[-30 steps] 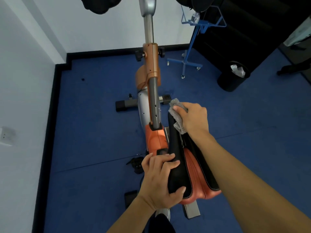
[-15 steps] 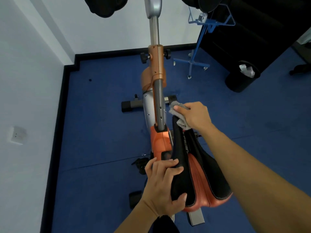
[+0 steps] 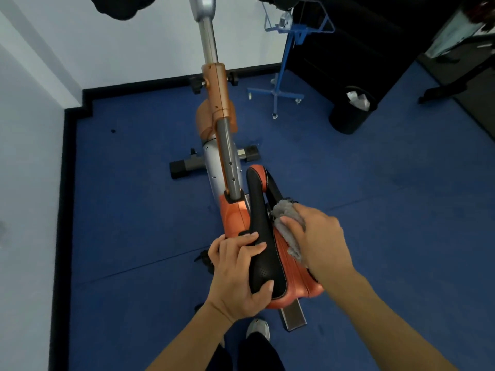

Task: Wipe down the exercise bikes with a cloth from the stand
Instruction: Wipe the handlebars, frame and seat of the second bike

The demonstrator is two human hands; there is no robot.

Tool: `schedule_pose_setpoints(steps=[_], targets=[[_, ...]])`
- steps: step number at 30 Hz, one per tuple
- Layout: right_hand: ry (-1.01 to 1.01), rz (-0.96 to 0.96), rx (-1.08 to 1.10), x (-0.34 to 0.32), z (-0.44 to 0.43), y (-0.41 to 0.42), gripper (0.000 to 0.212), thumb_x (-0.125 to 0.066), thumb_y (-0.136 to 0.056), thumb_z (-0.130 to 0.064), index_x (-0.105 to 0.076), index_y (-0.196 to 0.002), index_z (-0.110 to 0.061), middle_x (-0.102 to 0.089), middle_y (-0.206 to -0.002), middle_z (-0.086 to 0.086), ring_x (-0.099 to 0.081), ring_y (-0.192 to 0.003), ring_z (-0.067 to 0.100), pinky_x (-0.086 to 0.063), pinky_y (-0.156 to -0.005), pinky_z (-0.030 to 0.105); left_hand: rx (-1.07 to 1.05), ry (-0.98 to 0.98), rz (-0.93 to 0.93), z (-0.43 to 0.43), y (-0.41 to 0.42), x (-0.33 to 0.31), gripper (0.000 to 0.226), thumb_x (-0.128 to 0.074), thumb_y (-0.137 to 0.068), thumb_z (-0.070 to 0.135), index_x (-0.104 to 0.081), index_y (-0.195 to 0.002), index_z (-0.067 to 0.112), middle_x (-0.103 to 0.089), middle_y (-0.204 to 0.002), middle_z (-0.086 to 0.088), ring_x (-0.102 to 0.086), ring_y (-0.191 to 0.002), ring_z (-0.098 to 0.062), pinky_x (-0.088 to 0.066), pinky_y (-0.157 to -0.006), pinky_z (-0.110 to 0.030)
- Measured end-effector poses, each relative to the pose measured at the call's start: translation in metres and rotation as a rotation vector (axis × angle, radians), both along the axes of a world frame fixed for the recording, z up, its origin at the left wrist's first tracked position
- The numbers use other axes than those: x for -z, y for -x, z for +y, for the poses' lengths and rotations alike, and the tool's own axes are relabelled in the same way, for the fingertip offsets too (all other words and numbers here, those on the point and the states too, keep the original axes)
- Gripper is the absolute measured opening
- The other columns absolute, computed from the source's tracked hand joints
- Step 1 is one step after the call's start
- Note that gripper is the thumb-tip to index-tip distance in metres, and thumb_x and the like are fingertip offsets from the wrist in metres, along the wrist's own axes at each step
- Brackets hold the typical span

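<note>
An orange and silver exercise bike (image 3: 218, 108) stands below me on the blue floor. Its black and orange saddle (image 3: 261, 210) points away from me. My left hand (image 3: 238, 274) grips the saddle's wide rear part from the left side. My right hand (image 3: 318, 236) presses a grey cloth (image 3: 288, 220) against the saddle's right side, about halfway along. The saddle's nose is uncovered. The blue wheeled stand (image 3: 281, 84) is at the back right, its basket near the top edge.
A black bin (image 3: 348, 116) with white paper in it stands right of the stand, against dark furniture. A white wall with black skirting runs along the left and back. The bike's handlebar grips hang at the top edge. My shoe (image 3: 258, 329) is under the saddle.
My right hand has drawn the cloth back from the saddle's nose toward me along the right side. My left hand has kept its grip on the rear.
</note>
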State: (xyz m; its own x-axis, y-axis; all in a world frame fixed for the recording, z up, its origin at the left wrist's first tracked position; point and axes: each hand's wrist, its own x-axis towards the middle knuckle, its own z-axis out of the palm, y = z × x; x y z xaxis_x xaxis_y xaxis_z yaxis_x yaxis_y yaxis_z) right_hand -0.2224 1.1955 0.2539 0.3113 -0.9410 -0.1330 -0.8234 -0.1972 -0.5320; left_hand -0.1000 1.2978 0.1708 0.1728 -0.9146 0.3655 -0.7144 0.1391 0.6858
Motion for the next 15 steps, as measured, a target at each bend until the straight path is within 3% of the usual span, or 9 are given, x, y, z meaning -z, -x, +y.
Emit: schedule_pose_setpoints(steps=[2,7,12,15], targets=[[0.034,0.199,-0.026,0.008,-0.006,-0.01,0.034,-0.042,-0.096,-0.036,-0.059,-0.102,-0.007,-0.065,-0.098,0.011,-0.06,-0.091,0.027,-0.041,-0.07,0.032,0.002,0.014,0.002,0.0,0.0,0.002,0.045,-0.042,-0.078,0.051,-0.048,-0.107,0.018,-0.044,-0.119,0.002,-0.045,-0.107,-0.015,-0.015,-0.107,-0.035],[0.136,0.34,-0.041,0.023,-0.028,-0.049,0.039,-0.032,-0.099,-0.037,-0.049,-0.11,-0.004,-0.063,-0.109,0.013,-0.06,-0.099,0.028,-0.041,-0.073,0.032,0.011,0.012,-0.001,-0.003,0.0,0.0,0.046,-0.045,-0.072,0.047,-0.048,-0.106,0.018,-0.044,-0.118,0.001,-0.044,-0.104,-0.016,-0.02,-0.102,-0.036],[-0.073,0.077,-0.018,0.01,-0.039,-0.03,0.039,-0.045,-0.095,-0.037,-0.058,-0.1,-0.001,-0.064,-0.094,0.017,-0.058,-0.091,0.034,-0.043,-0.073,0.039,0.016,-0.004,-0.03,0.001,-0.002,0.0,0.047,-0.046,-0.07,0.045,-0.048,-0.108,0.018,-0.045,-0.12,0.001,-0.045,-0.105,-0.016,-0.02,-0.102,-0.035],[-0.032,0.046,0.029,0.004,-0.024,-0.013,0.035,-0.044,-0.095,-0.036,-0.055,-0.085,-0.004,-0.061,-0.081,0.012,-0.057,-0.079,0.028,-0.037,-0.061,0.032,0.009,0.006,-0.018,-0.001,-0.001,0.0,0.046,-0.045,-0.071,0.045,-0.048,-0.108,0.018,-0.045,-0.119,0.001,-0.045,-0.104,-0.016,-0.022,-0.1,-0.036]])
